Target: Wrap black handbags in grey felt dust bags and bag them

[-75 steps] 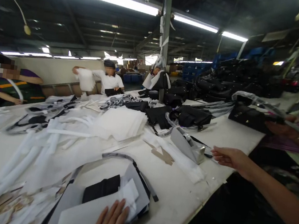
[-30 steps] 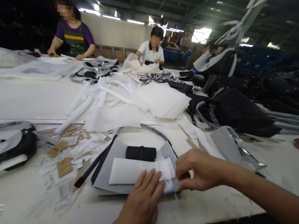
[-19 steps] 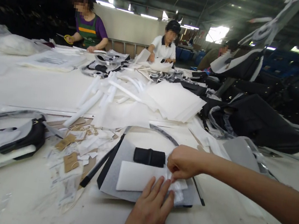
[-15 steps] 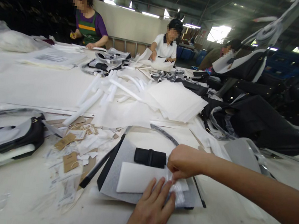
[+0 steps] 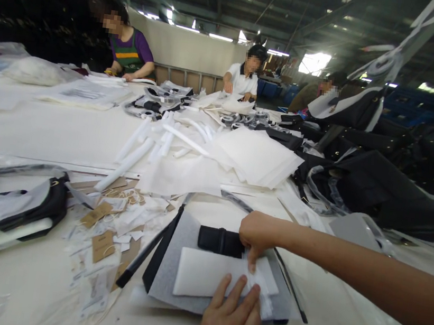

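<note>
A white foam sheet (image 5: 206, 273) lies on a pale grey sheet that covers a black bag panel. Behind the foam, a black strap piece with a raised band (image 5: 217, 241) rests on the same grey sheet. My left hand (image 5: 231, 316) is open, with its spread fingertips touching the foam's near edge. My right hand (image 5: 259, 237) is curled at the foam's right part, one digit pressing down on crinkled clear plastic film (image 5: 264, 291). Its other fingers are folded and partly hidden.
Brown cardboard tags (image 5: 103, 246) and small clear bags lie at left, beside a wrapped black bag (image 5: 35, 208). White foam tubes (image 5: 126, 164) and white sheets (image 5: 258, 154) are piled beyond. Black bags (image 5: 389, 190) heap at right. Several people work across the table.
The view has tilted up slightly, so things sit lower. My right hand has shifted along the plastic, its digit now extended downward. My left hand stays at the foam's near edge.
</note>
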`<action>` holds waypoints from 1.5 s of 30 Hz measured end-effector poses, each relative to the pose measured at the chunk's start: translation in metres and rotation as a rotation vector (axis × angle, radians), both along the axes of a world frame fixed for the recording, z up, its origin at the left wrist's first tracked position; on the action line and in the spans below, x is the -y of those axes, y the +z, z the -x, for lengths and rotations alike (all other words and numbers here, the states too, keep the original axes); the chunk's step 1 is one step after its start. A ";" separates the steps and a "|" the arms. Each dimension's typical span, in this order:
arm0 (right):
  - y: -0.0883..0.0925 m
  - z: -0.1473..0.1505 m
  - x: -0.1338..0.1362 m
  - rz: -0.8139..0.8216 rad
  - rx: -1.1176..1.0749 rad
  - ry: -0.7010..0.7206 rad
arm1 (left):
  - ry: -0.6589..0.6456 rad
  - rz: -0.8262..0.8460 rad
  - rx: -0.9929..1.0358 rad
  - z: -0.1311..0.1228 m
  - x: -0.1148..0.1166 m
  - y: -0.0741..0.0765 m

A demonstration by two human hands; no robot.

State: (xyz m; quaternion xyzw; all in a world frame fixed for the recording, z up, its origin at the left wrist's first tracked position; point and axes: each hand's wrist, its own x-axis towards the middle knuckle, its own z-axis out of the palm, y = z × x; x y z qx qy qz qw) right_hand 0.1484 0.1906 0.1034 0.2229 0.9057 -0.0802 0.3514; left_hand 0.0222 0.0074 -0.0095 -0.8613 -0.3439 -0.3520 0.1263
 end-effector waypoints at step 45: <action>-0.030 -0.065 0.091 -0.174 -1.024 -0.816 | -0.131 0.456 -0.189 0.021 0.011 0.035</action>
